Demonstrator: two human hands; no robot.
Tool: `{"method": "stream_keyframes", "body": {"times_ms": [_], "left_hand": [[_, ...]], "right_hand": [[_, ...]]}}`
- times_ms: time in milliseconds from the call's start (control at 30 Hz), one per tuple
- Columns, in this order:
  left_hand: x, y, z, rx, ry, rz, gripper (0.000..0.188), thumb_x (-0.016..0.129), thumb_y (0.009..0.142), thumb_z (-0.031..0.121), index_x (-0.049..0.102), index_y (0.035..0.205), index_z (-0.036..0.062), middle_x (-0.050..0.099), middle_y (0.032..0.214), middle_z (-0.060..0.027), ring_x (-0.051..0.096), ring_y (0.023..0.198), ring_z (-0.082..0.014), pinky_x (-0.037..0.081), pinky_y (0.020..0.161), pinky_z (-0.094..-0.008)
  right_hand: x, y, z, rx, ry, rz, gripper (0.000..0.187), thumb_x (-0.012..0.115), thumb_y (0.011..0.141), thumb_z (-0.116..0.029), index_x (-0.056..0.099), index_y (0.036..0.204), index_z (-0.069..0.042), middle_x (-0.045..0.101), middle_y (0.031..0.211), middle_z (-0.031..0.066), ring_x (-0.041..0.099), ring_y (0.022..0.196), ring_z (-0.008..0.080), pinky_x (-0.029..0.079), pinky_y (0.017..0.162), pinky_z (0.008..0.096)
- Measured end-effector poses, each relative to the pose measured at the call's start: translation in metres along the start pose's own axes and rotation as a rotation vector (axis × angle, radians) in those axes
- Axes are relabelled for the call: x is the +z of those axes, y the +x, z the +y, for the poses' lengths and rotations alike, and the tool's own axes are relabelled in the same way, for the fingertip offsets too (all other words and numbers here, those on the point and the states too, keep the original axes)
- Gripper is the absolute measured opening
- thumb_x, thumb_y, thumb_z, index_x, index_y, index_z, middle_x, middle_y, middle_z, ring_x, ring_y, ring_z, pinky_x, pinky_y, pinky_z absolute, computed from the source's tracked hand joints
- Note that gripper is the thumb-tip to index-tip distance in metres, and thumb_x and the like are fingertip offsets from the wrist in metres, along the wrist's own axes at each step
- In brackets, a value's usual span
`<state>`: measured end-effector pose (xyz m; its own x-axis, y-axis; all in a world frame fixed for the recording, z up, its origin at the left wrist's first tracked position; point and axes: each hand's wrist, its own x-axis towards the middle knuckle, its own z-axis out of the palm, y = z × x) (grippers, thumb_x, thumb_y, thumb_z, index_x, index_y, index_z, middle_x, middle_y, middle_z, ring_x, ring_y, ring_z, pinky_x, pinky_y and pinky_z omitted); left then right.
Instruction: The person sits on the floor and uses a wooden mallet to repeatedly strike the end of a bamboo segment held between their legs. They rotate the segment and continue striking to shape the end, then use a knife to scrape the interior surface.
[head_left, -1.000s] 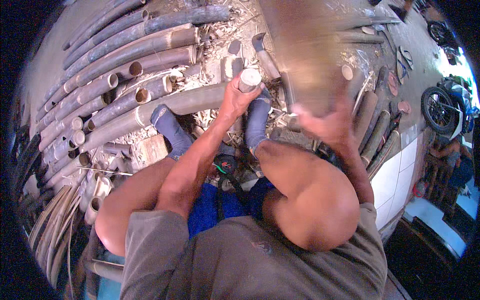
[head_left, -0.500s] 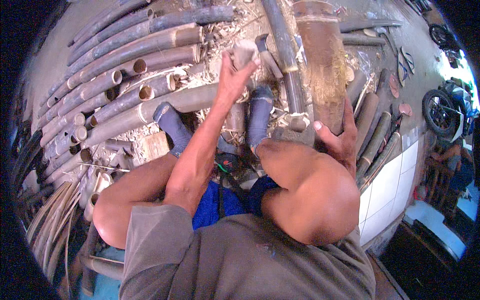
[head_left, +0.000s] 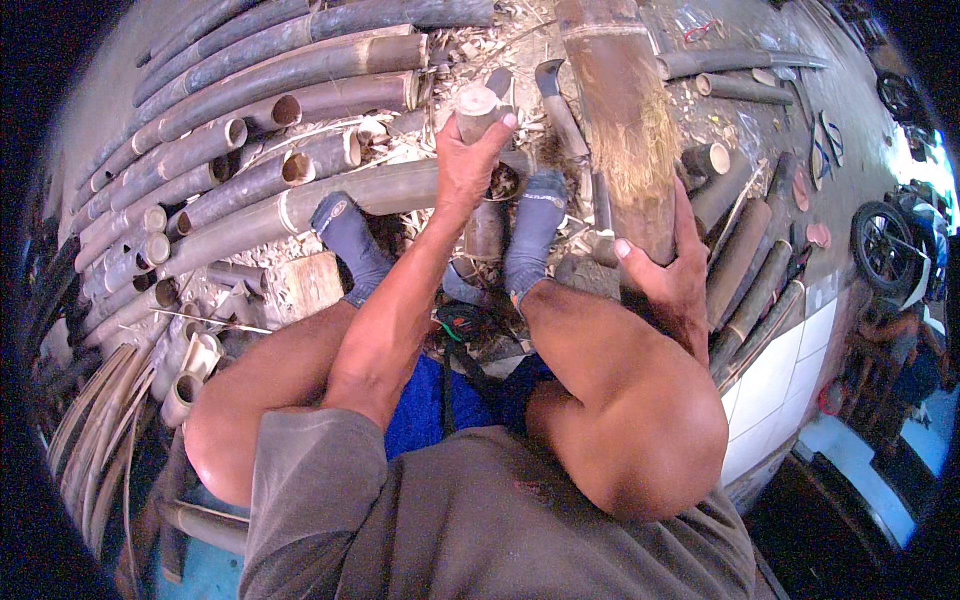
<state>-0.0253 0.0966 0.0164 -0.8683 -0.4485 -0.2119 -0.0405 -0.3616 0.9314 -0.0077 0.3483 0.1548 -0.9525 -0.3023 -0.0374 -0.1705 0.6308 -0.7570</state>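
My left hand (head_left: 468, 165) is closed around a short, round wooden block (head_left: 478, 108), its pale cut end facing up. A thick brown bamboo section (head_left: 625, 120) with a scraped, fibrous yellowish patch is gripped near its lower end by my right hand (head_left: 675, 285), thumb on the near face and fingers around the right side. Between the two hands lies a hooked knife (head_left: 563, 112) with a dark blade and wooden handle. Another dark blade (head_left: 500, 82) shows just beyond the block, its handle hidden. The section's far end runs out of the picture.
Many bamboo poles (head_left: 300, 75) lie side by side at the left, with shavings (head_left: 470, 45) strewn about. Split strips (head_left: 95, 450) are bundled lower left. More bamboo pieces (head_left: 745, 240) lie at right, near white tiles (head_left: 790, 365) and a motorcycle wheel (head_left: 882, 235). My socked feet (head_left: 535, 220) stand between.
The thick bamboo section has swung left at its far end and now covers most of a dark pole. The block in my left hand has tipped, showing its cut end, and is no longer blurred.
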Motion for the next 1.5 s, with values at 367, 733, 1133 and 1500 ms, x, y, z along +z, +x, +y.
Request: {"method": "stream_keyframes", "body": {"times_ms": [367, 733, 1133, 1500], "left_hand": [[-0.002, -0.001, -0.008, 0.033, 0.021, 0.027, 0.038, 0.081, 0.089, 0.020, 0.067, 0.117, 0.0000, 0.072, 0.102, -0.0030, 0.065, 0.088, -0.0096, 0.053, 0.079, -0.0274], [-0.003, -0.010, -0.021, 0.130, 0.157, -0.041, 0.040, 0.082, 0.082, 0.012, 0.067, 0.117, -0.0023, 0.074, 0.106, -0.0076, 0.069, 0.095, -0.0144, 0.055, 0.087, -0.0327], [-0.014, -0.017, -0.020, 0.009, 0.206, -0.120, 0.042, 0.084, 0.084, 0.018, 0.068, 0.118, -0.0014, 0.073, 0.113, -0.0069, 0.066, 0.102, -0.0136, 0.052, 0.092, -0.0327], [-0.031, -0.046, -0.074, 0.033, 0.032, -0.317, 0.067, 0.087, 0.082, 0.019, 0.054, 0.138, 0.0034, 0.063, 0.133, -0.0101, 0.059, 0.121, -0.0180, 0.049, 0.102, -0.0343]], "right_hand": [[-0.009, 0.034, -0.050, -0.037, 0.130, 0.010, 0.093, 0.081, 0.075, -0.011, 0.036, 0.156, -0.005, 0.059, 0.141, 0.0189, 0.059, 0.127, 0.0299, 0.045, 0.109, 0.0413], [-0.005, 0.076, -0.086, -0.106, -0.495, -0.428, 0.093, 0.085, 0.076, -0.024, 0.038, 0.155, -0.009, 0.064, 0.133, 0.0234, 0.066, 0.118, 0.0324, 0.052, 0.101, 0.0428], [-0.002, 0.060, -0.078, -0.433, -0.175, -0.127, 0.093, 0.080, 0.079, -0.041, 0.034, 0.158, -0.021, 0.069, 0.116, 0.0271, 0.071, 0.101, 0.0417, 0.058, 0.087, 0.0461], [0.010, 0.022, -0.048, -0.104, -0.441, -0.464, 0.102, 0.083, 0.073, -0.045, 0.033, 0.159, -0.024, 0.067, 0.122, 0.0281, 0.067, 0.109, 0.0449, 0.054, 0.095, 0.0469]]}}
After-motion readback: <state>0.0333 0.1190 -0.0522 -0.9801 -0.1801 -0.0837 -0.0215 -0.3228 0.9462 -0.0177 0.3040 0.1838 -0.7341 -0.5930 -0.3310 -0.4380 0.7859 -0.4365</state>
